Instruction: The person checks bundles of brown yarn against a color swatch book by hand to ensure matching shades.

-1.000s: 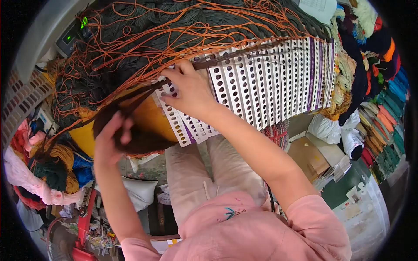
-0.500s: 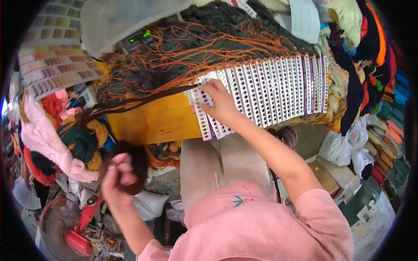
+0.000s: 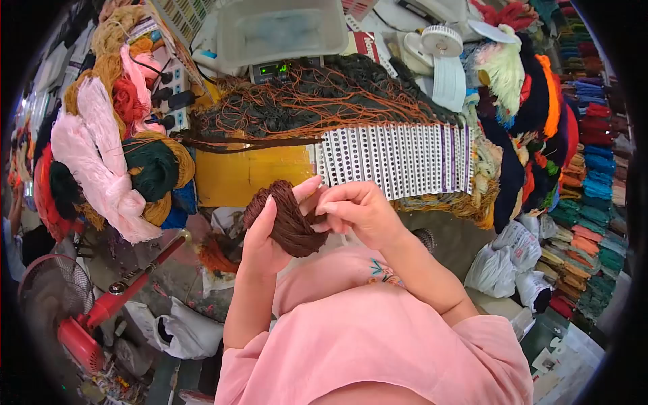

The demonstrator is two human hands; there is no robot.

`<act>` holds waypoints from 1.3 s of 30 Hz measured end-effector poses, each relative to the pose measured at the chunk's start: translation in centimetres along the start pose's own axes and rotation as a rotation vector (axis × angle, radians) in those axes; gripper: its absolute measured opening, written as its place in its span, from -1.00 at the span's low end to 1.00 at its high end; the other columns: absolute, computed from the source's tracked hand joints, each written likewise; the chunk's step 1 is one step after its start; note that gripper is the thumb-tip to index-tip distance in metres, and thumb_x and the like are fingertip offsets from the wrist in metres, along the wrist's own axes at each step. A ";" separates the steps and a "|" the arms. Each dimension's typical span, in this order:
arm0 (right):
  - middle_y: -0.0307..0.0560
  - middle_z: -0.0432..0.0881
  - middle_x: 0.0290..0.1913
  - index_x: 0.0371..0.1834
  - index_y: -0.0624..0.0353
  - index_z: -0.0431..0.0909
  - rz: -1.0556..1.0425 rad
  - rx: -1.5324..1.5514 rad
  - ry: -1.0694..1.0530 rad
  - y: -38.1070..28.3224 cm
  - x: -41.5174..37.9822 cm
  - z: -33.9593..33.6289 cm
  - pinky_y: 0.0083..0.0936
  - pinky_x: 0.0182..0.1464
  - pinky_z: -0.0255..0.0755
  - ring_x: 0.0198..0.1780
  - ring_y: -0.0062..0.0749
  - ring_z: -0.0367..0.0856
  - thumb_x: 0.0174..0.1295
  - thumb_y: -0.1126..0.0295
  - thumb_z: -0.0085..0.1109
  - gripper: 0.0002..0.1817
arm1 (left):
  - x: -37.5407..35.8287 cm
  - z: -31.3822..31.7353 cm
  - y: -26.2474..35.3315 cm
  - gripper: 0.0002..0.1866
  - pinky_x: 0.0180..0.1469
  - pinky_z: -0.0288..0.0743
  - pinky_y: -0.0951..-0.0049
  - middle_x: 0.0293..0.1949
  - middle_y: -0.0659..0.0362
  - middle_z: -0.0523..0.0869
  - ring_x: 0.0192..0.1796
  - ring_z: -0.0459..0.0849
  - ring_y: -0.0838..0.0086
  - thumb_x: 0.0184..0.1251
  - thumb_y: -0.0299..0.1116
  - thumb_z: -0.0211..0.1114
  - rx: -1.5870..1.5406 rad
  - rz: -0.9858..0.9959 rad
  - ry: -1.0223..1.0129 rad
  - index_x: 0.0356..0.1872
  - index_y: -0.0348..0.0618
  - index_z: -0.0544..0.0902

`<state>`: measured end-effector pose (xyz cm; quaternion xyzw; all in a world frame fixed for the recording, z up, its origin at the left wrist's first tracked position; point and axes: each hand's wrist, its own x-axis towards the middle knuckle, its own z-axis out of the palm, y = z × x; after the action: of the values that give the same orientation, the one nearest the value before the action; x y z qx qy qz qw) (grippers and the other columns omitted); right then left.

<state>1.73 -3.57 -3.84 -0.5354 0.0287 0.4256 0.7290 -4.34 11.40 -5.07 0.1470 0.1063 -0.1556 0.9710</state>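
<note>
A dark brown ball of yarn (image 3: 290,223) sits in my left hand (image 3: 262,233), with the thumb on its near side and fingers behind it. My right hand (image 3: 354,212) is at the yarn's right edge, its thumb and forefinger pinched together; what they hold is too small to make out. Beyond both hands lie white punched cards (image 3: 398,158) in a row, beside a yellow board (image 3: 250,177). Dark brown strands (image 3: 256,144) stretch across the board's far edge. Dark grey and orange yarn (image 3: 324,98) is heaped behind the cards.
Pink yarn (image 3: 101,155) and a green ball (image 3: 152,165) lie at the left. A plastic tub (image 3: 280,34) and a scale (image 3: 283,69) stand at the back. A red fan (image 3: 84,344) is at the lower left, white bags (image 3: 496,266) at the right.
My right hand has left the cards and come to the yarn ball. My left hand has brought the ball up and inward, in front of my body. The view has shifted.
</note>
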 end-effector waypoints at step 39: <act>-0.16 0.51 -0.34 -0.32 0.26 0.38 0.027 0.241 0.028 -3.1 -4.2 1.8 -0.83 -0.63 0.23 -0.59 -0.70 0.34 0.12 0.48 -0.07 -0.90 | -0.6 1.7 -2.3 -0.73 -0.15 0.43 0.38 -0.19 0.04 0.51 -0.21 0.52 0.39 0.23 -0.35 -0.06 -0.173 0.043 0.016 -0.22 -0.37 0.47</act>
<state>0.28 -4.79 1.37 -0.4493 0.0969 0.4214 0.7818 -5.39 8.98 -3.92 0.0663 0.1240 -0.1238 0.9823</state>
